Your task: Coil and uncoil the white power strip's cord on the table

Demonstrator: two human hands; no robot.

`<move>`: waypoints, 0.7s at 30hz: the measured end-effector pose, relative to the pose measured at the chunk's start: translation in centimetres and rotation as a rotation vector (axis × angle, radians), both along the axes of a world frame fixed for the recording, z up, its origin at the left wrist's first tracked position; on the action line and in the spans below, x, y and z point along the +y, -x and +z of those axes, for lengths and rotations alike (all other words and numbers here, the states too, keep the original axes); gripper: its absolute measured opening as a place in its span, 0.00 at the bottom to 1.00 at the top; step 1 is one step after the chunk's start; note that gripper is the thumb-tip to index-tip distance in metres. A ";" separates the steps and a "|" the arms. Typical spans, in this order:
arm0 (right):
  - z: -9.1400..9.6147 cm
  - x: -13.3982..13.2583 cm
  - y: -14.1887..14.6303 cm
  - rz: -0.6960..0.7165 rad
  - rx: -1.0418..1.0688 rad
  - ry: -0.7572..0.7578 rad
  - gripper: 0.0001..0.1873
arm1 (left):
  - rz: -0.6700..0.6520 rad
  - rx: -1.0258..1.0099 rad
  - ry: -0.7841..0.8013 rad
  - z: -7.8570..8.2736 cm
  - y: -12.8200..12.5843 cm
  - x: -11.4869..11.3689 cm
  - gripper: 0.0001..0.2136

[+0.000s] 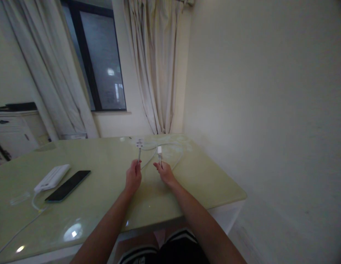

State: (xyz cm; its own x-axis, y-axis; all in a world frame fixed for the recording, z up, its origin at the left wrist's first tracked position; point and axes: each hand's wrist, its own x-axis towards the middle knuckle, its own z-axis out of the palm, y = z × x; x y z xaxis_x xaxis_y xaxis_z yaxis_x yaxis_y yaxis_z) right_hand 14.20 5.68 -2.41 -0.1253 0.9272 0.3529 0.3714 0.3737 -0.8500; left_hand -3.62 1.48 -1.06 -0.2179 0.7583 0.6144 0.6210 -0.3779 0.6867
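Note:
My left hand (pixel 133 176) is closed round a thin, pale cord-like stem (pixel 139 154). At its upper end sits a small white piece with dark marks (pixel 139 143), too blurred to name. My right hand (pixel 165 172) is closed on a cable just below its white connector (pixel 159 150), which points away from me. Both hands are above the far middle of the table, a short gap between them. A loose white cable (pixel 151 158) curves over the tabletop behind and between them.
The pale green glossy table (pixel 104 205) bears a black phone (pixel 68 186) and a white power bank-like block (pixel 52 177) on the left. A white cord (pixel 20 230) runs from the block to the near left edge. A wall (pixel 255 102) stands to the right.

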 end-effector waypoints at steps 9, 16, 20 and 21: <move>-0.1 -1.1 0.0 0.077 0.107 -0.113 0.11 | -0.317 0.156 0.038 -1.0 -2.1 -0.4 0.15; -0.1 -1.3 -0.1 0.226 0.205 -0.090 0.13 | -0.292 0.109 0.097 -0.8 -2.3 -0.5 0.15; 0.5 -1.5 0.1 0.185 0.177 -0.121 0.16 | -0.116 -0.003 0.061 -0.7 -1.8 0.2 0.14; 0.7 -1.6 0.1 0.138 0.156 -0.128 0.18 | -0.043 -0.045 0.047 -0.7 -1.4 0.5 0.14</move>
State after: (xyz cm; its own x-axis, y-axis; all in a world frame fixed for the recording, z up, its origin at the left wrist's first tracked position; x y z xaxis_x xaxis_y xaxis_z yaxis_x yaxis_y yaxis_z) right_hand 14.09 4.08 -1.72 -0.1823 0.8516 0.4915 0.1776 0.5202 -0.8354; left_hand -2.20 1.98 -1.74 -0.2107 0.7953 0.5684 0.5732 -0.3705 0.7309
